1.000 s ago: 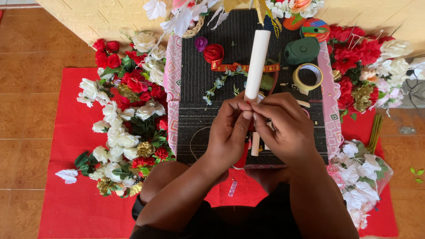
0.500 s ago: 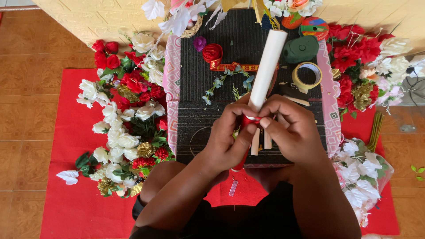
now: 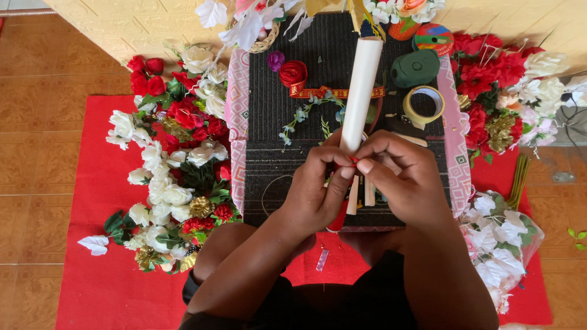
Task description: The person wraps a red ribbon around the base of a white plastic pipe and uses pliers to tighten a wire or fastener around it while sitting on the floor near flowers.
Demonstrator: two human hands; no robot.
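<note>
Fingers of your left hand (image 3: 318, 189) and right hand (image 3: 400, 177) pinched a red ribbon end (image 3: 353, 159) against the white tube (image 3: 361, 91), which rose above the black mat (image 3: 287, 159).

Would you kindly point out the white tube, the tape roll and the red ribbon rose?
white tube (image 3: 361, 91), head view, middle of its shaft.
tape roll (image 3: 411, 113), head view, left side of its ring.
red ribbon rose (image 3: 293, 72), head view, centre of the coil.
</note>
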